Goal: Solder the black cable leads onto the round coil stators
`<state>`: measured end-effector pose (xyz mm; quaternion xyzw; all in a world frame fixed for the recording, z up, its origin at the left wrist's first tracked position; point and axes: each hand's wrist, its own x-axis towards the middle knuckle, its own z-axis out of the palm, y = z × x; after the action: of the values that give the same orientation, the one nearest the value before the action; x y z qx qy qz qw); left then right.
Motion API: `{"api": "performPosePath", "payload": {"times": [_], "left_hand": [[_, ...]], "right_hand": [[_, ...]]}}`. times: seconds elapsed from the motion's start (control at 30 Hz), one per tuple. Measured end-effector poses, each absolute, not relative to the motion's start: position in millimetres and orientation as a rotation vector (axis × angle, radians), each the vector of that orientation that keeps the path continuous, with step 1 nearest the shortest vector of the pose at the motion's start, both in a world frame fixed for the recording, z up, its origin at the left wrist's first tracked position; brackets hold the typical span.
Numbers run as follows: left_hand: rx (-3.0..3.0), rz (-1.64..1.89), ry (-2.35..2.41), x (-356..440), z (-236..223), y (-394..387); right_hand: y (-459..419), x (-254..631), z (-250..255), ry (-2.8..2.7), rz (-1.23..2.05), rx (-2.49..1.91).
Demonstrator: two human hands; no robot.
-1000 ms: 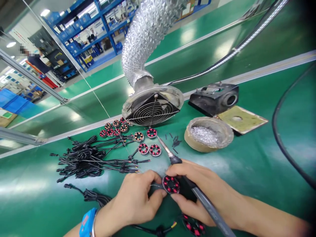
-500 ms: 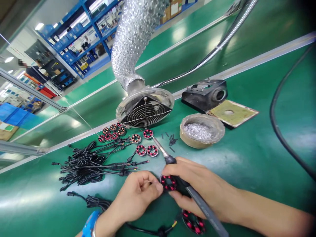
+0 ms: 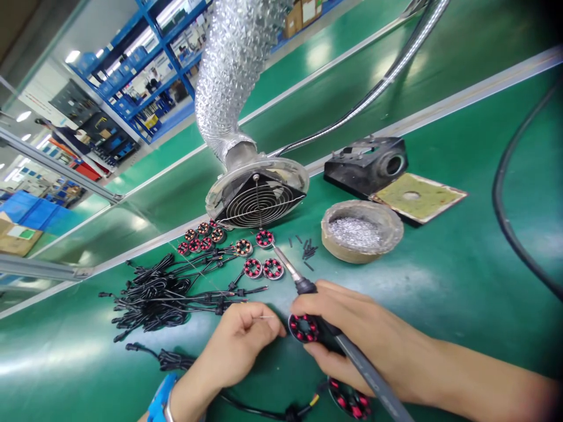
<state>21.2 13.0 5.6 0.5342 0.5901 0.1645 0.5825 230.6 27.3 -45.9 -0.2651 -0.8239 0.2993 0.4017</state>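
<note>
My right hand (image 3: 352, 328) holds a soldering iron (image 3: 303, 285), its metal tip pointing forward and away from me. The same hand grips a motor stator (image 3: 303, 328), a small ring with red coils, between thumb and fingers beneath the iron's handle. Just left of that stator, and apart from it, my left hand (image 3: 246, 340) is closed in a pinch on a thin, silvery wire (image 3: 264, 317). Below my right hand lies a larger stator (image 3: 349, 398), partly hidden. Beside it runs a black cable (image 3: 264, 412) with coloured wire ends.
A fume extractor (image 3: 257, 202) stands behind several stators (image 3: 253, 268). Bundled black cables (image 3: 153, 293) lie at left. Toward the right are a bowl of metal shavings (image 3: 360, 234), a black iron stand (image 3: 367, 167), a yellowish sponge (image 3: 417, 196) and small black tubes (image 3: 309, 249).
My left hand has drawn slightly left, away from the stator in my right hand, and more of the thin wire shows. The right hand keeps its hold; the view has shifted a little.
</note>
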Motion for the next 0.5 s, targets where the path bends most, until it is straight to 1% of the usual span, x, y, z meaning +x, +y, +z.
{"api": "performPosePath", "payload": {"times": [0.17,0.3,0.43,0.5], "left_hand": [[1.425,0.337,1.418,19,7,1],[1.436,0.425,1.403,15,15,6],[1.502,0.293,1.462,24,10,10],[1.415,0.293,1.449,31,3,9]], "right_hand": [[28,232,-42,-2.114,0.775,-0.646],[28,235,-43,-2.16,0.781,-0.653],[25,232,-51,-2.169,0.769,-0.665],[23,230,-59,-2.133,0.7,-0.692]]}}
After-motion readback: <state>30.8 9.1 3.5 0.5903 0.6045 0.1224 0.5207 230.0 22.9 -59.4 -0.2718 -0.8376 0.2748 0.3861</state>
